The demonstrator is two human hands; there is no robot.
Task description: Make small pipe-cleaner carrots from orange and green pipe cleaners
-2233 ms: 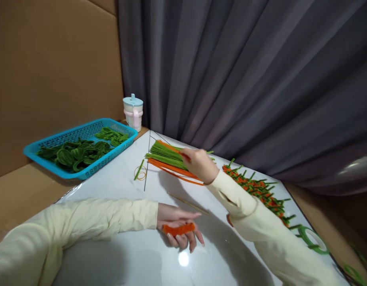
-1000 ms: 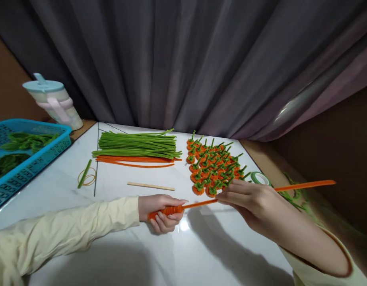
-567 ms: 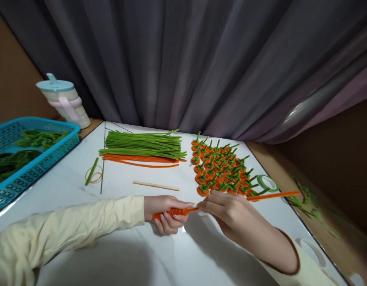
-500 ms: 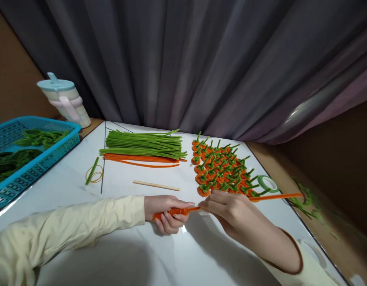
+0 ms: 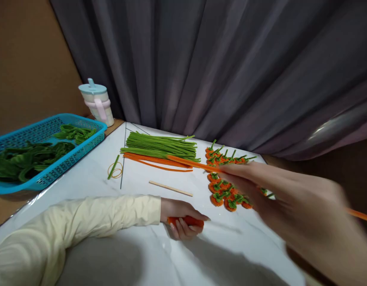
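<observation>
My left hand (image 5: 181,220) rests on the white table (image 5: 135,246), fingers curled round a short orange coil of pipe cleaner (image 5: 186,221). My right hand (image 5: 278,198) is raised close to the camera and blurred, pinching a long straight orange pipe cleaner (image 5: 189,163) whose far end points left over the table and whose other end shows at the right edge. Behind it lie many small orange and green pipe-cleaner pieces (image 5: 225,194).
A bundle of green pipe cleaners (image 5: 161,145) with a few orange ones (image 5: 153,161) lies at the back. A wooden stick (image 5: 170,188), a rubber band with a green piece (image 5: 114,170), a blue basket (image 5: 66,159) of green shapes and a lidded cup (image 5: 97,101) stand to the left.
My right hand has pulled the straight orange pipe cleaner away from the coil and lifted it toward the camera. The left hand keeps the coil on the table. The view has swung right.
</observation>
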